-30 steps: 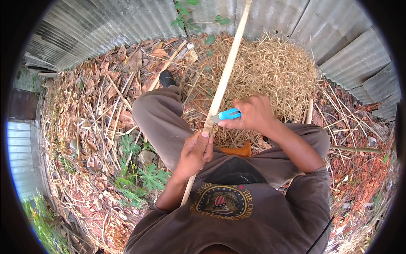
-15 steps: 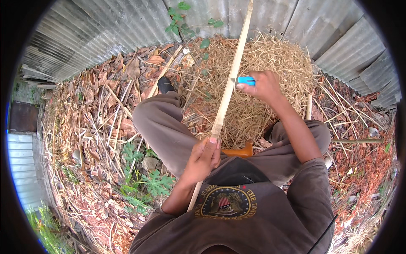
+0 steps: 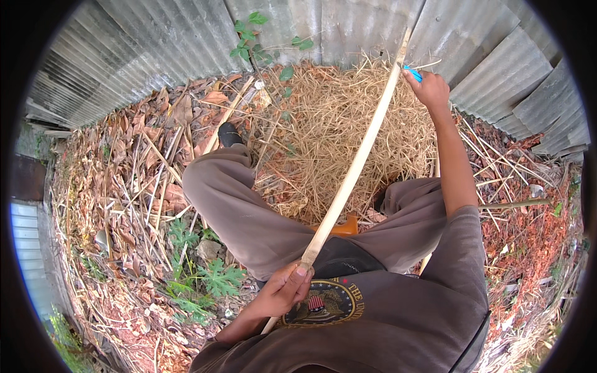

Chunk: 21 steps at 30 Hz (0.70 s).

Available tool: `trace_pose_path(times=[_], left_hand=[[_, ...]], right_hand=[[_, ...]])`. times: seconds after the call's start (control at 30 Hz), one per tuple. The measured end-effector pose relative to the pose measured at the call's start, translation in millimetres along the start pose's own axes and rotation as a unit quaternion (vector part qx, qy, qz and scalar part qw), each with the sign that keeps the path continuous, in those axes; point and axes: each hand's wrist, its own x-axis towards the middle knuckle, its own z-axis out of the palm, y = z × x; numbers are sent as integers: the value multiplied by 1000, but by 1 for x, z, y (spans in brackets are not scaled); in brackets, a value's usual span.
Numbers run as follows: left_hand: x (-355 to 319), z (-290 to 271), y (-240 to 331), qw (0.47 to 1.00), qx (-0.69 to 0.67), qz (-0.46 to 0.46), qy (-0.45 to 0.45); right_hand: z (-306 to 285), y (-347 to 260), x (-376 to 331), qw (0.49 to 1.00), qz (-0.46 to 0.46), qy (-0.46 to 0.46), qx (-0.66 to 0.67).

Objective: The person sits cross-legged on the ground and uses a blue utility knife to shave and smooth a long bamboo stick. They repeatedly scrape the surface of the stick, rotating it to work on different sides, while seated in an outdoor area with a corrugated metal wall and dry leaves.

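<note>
A long pale strip of split bamboo or wood [image 3: 356, 168] slants from beside my body up toward the metal fence. My left hand [image 3: 285, 291] is closed around its lower part, close to my shirt. Far out along the strip, my right hand [image 3: 429, 88] grips a knife with a bright blue handle [image 3: 413, 74]. Its tip end meets the strip near the far end, where a thin curled shaving [image 3: 429, 64] stands off to the right. The blade itself is too small to make out.
A heap of dry straw-like shavings [image 3: 348, 118] lies between my legs. An orange-brown object [image 3: 346, 225], partly hidden, sits by my lap. Corrugated metal sheets [image 3: 373, 31] fence the far side. Dry leaves and sticks [image 3: 149, 168] cover the left ground; green plants [image 3: 221, 278] grow there.
My right hand has moved the knife outward along the strip to near its far end, and a shaving now shows. The left hand and strip's lower end came closer to my body.
</note>
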Motion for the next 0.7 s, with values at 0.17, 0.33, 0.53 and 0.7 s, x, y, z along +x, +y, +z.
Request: trace_pose_path(times=[0.17, 0.33, 0.53, 0.7], left_hand=[[-3, -2, 4, 999, 51, -13, -2], [3, 2, 14, 997, 76, -17, 16], [-65, -24, -5, 989, 100, -34, 104], [-2, -37, -6, 988, -25, -37, 148]], right_hand=[[9, 29, 9, 999, -21, 14, -22], [19, 42, 8, 999, -31, -4, -28], [46, 206, -12, 936, 328, -58, 111], [1, 127, 4, 960, 196, -84, 180]])
